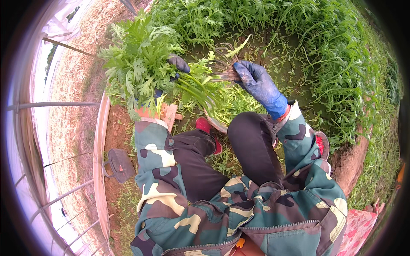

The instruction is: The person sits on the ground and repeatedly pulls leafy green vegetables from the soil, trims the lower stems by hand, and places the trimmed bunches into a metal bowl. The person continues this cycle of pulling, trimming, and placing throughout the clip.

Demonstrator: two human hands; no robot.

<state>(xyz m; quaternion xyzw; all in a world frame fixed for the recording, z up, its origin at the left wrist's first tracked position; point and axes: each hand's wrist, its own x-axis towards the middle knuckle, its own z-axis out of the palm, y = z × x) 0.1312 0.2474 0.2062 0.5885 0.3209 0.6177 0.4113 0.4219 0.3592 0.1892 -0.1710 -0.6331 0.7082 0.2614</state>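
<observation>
In my left hand [179, 63], wearing a dark blue glove, is a leafy bunch of greens [141, 60] that look like crown daisy. Its leaves spread to the left, and its pale stems [197, 91] point right and down. My right hand [258, 81], in a blue glove, grips what appears to be a small hand rake [225, 67]. The thin dark tines fan out leftward, close to the bunch, and a pale leaf [238, 47] is caught on them. Whether the tines touch the stems I cannot tell. Cut greens [241, 102] lie below, between my hands and knees.
Tall greens [333, 64] grow ahead and to the right. A wooden piece [171, 116] is under my left forearm. A dark handled bag or basket [121, 165] rests on soil at left, beside a plank edge [101, 166] and metal framing [64, 105]. Floral cloth [358, 227] shows lower right.
</observation>
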